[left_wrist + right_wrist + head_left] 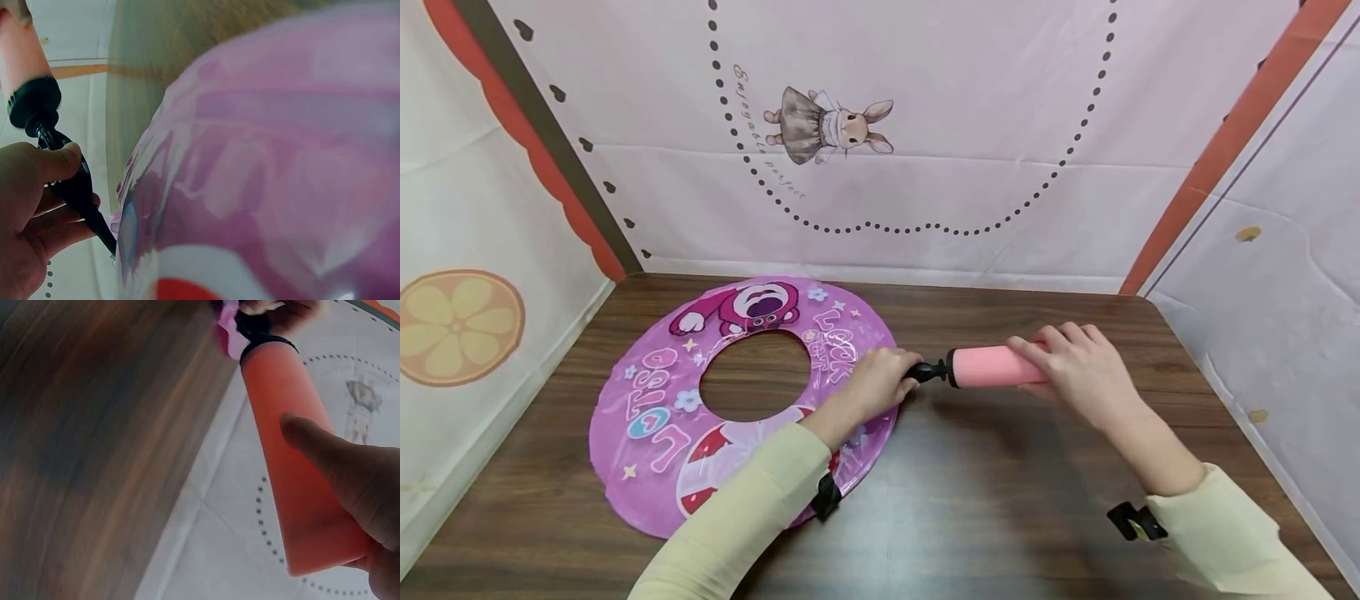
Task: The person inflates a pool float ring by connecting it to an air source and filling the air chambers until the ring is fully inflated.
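Note:
A purple inflatable swim ring (655,400) with a printed pink bear lies on the table, its surface bulging in the left wrist view. At its right edge my left hand (876,383) grips the black end (78,184) of a pink hand pump (992,367). The narrow black tip points at the ring's side in the left wrist view, right at the purple plastic. My right hand (1078,375) holds the far end of the pump's pink barrel (287,425), thumb along its side. The pump is held roughly level over the table, right of the ring.
The brown wooden table (1000,500) ends at a white printed cloth (962,192) at the back, with more cloth on the left and right sides. Black straps (1138,522) sit at both wrists, by the pale sleeves (1225,533).

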### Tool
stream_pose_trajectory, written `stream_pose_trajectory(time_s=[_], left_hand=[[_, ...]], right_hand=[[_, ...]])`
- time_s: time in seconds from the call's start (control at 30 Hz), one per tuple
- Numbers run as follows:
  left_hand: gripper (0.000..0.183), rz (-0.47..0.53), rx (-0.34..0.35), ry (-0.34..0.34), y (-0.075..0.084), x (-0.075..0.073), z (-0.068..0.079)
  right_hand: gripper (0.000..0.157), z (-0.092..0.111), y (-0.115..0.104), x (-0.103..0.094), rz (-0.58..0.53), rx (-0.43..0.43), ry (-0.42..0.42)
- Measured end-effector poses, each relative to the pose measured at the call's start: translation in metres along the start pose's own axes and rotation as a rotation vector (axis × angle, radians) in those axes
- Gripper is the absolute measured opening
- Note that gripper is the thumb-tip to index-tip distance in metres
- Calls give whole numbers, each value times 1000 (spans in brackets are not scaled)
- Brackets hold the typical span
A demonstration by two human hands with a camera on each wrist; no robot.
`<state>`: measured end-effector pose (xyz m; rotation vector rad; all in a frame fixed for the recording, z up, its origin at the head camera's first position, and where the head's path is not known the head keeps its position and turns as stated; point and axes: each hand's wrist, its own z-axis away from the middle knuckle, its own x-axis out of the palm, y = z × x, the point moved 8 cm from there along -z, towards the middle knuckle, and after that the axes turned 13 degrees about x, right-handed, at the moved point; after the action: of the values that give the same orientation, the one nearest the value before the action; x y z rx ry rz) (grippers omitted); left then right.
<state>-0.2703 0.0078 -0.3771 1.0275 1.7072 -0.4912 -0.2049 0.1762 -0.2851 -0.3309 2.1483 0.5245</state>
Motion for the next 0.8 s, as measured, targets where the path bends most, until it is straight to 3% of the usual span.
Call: stream_pose_trajectory(time_s=[0.13, 0.27, 0.4, 0.5, 0.67, 0.8], left_hand=[[27, 16, -27, 5, -2, 0, 1], [29, 27, -44, 1, -4, 0, 1], [30, 23, -35, -11, -3, 1, 1], [32, 26, -41, -16, -3, 2, 0], [32, 49, -62, 2, -6, 0, 0], [32, 46, -57, 8, -6, -1, 0]], right_hand=[[60, -1, -6, 8, 0, 9, -14], [60, 5, 2, 3, -26, 14, -1], [54, 15, 22, -11, -43, 29, 3], [70, 21, 41, -24, -57, 58, -11], [80, 33, 82, -50, -64, 147, -49], [82, 35, 88, -56, -41, 161, -41]])
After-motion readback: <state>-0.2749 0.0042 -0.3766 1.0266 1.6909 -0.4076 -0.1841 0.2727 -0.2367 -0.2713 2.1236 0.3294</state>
